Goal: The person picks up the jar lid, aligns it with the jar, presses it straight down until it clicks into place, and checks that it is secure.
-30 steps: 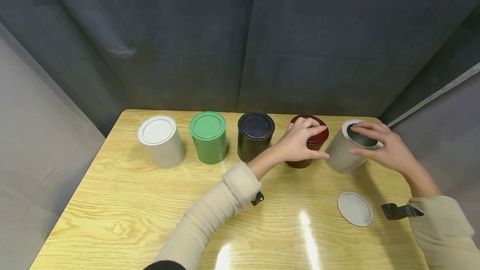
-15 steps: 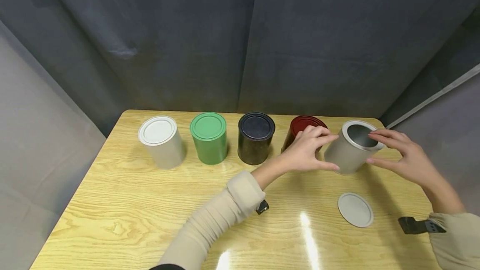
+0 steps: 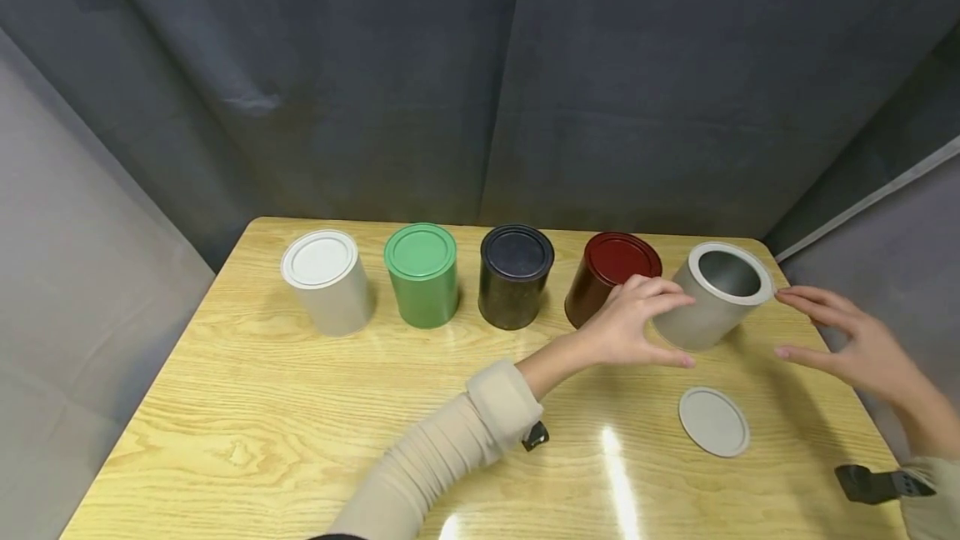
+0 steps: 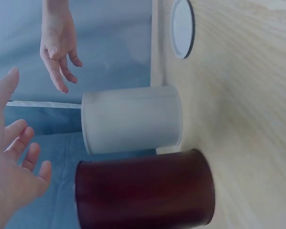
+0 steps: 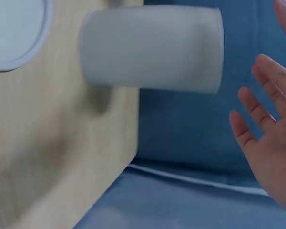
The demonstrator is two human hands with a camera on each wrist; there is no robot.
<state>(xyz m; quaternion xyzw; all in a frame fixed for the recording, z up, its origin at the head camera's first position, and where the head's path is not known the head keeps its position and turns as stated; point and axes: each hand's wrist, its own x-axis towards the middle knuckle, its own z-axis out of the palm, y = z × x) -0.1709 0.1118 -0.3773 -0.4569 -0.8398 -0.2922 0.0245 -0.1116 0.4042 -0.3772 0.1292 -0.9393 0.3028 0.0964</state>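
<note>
A grey-white can (image 3: pixel 693 311) with its top uncovered stands at the right of a row of cans, its dark inside showing. Its round grey lid (image 3: pixel 714 422) lies flat on the table in front of it. My left hand (image 3: pixel 633 323) hovers between the dark red can (image 3: pixel 592 294) and the uncovered can, fingers spread apart from the thumb, holding nothing. To the right of the uncovered can my right hand (image 3: pixel 855 344) hangs in the air, fingers likewise apart and holding nothing. Both wrist views show a gap between the hands and the uncovered can (image 5: pixel 152 47).
Left of the red can stand a black can (image 3: pixel 512 298), a green can (image 3: pixel 423 298) and a white can (image 3: pixel 337 302), all lidded. The wooden table (image 3: pixel 247 407) ends at its back edge before a dark curtain (image 3: pixel 375 90); grey cloth (image 3: pixel 67 273) hangs at the sides.
My right hand has drawn away from the uncovered can, to the right and toward me. The left hand has shifted right and nearer, off the red can's top. The cans and loose lid stay put.
</note>
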